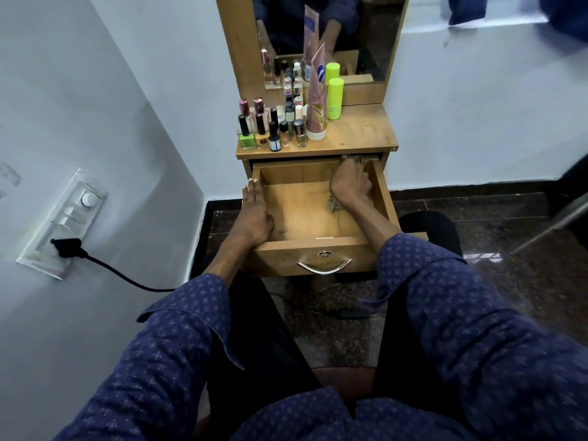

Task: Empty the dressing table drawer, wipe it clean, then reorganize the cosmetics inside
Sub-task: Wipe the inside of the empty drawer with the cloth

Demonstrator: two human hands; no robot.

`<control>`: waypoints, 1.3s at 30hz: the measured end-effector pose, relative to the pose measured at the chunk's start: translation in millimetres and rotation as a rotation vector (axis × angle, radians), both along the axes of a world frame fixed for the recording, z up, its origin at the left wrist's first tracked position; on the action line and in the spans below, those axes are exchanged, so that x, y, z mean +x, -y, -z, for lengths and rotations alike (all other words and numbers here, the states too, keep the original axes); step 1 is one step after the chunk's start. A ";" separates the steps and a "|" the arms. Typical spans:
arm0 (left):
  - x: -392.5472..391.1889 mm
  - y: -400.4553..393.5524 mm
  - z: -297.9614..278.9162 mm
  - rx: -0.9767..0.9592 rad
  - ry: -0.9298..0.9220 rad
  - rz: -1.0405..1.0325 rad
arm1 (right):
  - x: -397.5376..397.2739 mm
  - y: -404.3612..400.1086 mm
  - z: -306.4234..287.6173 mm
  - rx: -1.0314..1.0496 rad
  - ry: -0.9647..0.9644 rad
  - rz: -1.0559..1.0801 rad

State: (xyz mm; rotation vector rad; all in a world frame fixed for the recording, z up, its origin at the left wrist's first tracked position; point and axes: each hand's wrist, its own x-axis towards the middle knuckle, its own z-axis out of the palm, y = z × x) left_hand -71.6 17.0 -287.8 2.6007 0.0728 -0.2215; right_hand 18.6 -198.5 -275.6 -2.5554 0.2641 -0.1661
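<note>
Two hands reach into one open drawer.

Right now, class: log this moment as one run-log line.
drawer: open, nearly empty | left hand: on left wall | right hand: reaching to back corner | cosmetics: on tabletop

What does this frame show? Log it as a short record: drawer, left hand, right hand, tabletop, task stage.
drawer: drawer pulled open, its floor mostly bare
left hand: left hand rests flat along the drawer's left wall, fingers straight
right hand: right hand reaches to the back right corner; what it touches is unclear
tabletop: nail polish bottles, pink tube and green bottle stand below the mirror
task stage: drawer looks nearly emptied; no cloth in view
</note>
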 end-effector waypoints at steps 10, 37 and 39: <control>2.5 -3.7 3.3 0.011 -0.001 0.019 | 17.2 20.9 -24.8 1.071 -0.169 0.324; 7.9 -3.0 4.4 0.040 -0.014 0.046 | 34.6 -40.6 -23.5 0.680 -0.366 0.004; 9.3 -2.6 6.0 0.045 -0.012 0.039 | 28.2 -67.5 -24.2 0.712 -0.416 -0.075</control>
